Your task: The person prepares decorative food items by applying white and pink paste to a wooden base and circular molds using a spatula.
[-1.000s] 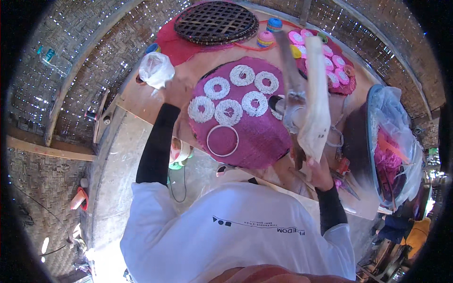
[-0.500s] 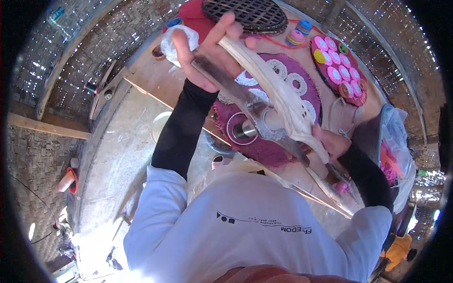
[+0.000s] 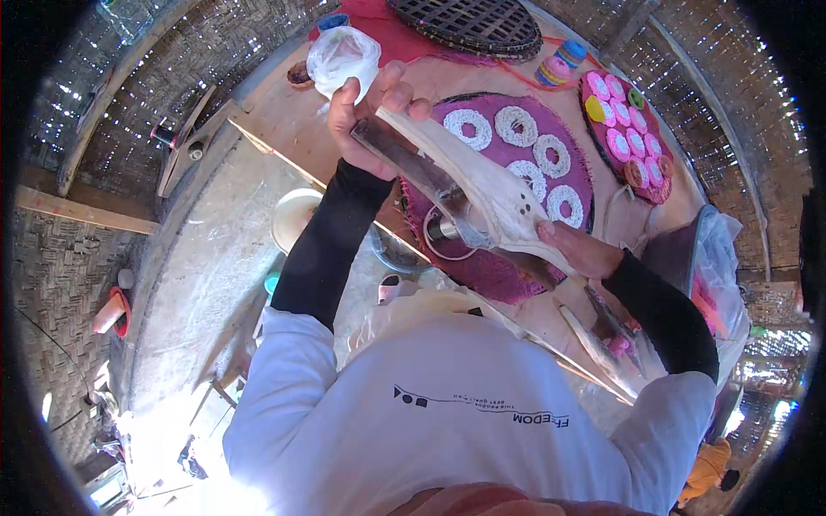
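Two long wooden pieces of a hand press hang in front of me above the tray. The pale piece (image 3: 495, 176) widens in the middle, where a few small dark holes show. The darker piece (image 3: 413, 165) lies beside it, with a metal cylinder (image 3: 443, 229) seen by its middle. My left hand (image 3: 372, 120) is closed round the upper-left ends of both pieces. My right hand (image 3: 585, 249) grips the pale piece near its lower-right end. Below them, a round purple tray (image 3: 564, 168) carries several white rings (image 3: 516, 126) of fine strands.
A white plastic bag (image 3: 344, 60) lies beyond my left hand. A smaller round tray with pink and white pieces (image 3: 618, 112) is at the far right. A dark woven rack (image 3: 469, 26) stands at the back. More wooden pieces (image 3: 594, 348) lie near the table's front edge.
The pale piece has turned and tilted, and it lies closer along the darker one. My left hand has come lower, its fingers more curled. The head view has shifted slightly.
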Demonstrator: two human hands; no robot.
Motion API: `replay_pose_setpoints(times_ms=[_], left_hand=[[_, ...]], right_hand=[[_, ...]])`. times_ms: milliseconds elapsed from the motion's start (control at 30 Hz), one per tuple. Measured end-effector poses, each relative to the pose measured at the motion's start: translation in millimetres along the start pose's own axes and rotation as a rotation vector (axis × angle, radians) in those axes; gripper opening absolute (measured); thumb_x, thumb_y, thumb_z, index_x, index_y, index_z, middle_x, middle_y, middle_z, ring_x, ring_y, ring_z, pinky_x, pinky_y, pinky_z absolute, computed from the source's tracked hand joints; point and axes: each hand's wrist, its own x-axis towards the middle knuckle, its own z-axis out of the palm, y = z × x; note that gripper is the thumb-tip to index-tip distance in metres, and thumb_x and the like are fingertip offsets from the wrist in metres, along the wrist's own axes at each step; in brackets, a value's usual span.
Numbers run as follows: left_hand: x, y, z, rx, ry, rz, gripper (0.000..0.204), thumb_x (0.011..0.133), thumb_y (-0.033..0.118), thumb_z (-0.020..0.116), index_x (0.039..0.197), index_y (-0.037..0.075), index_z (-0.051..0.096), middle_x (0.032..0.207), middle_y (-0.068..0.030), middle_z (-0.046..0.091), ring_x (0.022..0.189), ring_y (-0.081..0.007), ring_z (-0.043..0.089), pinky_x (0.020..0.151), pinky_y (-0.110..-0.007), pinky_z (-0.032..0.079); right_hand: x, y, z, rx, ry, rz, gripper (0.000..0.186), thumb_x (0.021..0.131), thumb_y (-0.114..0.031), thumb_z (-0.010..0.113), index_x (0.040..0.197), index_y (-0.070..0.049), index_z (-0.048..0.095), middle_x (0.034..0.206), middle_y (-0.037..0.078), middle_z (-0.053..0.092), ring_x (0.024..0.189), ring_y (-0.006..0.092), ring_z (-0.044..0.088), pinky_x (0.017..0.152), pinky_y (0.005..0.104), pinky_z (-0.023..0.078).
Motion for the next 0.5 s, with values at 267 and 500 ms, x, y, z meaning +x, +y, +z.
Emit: replay_pose_setpoints(times_ms=[267, 500], left_hand=[[-11, -26, -8, -0.029, 0.204, 0.085, 0.040, 0.079, 0.041, 0.047, 0.101, 0.008, 0.050, 0.072, 0.0021, 0.051, 0.082, -0.0234, 0.052, 0.061, -0.039, 0.047], [-4, -26, -17, -0.136, 0.154, 0.096, 0.037, 0.078, 0.036, 0.048, 0.100, 0.006, 0.049, 0.069, 0.0033, 0.050, 0.075, -0.0206, 0.051, 0.066, -0.036, 0.043]], right_hand=[[-24, -21, -1, -0.002, 0.106, 0.096, 0.062, 0.083, -0.057, 0.038, 0.090, 0.000, 0.060, 0.068, 0.004, 0.058, 0.057, 0.0094, 0.052, 0.050, 0.0228, 0.043], [-30, -41, -2, -0.306, 0.249, 0.071, 0.068, 0.078, -0.063, 0.043, 0.073, 0.003, 0.061, 0.054, 0.005, 0.052, 0.049, 0.0123, 0.048, 0.044, 0.0288, 0.038]])
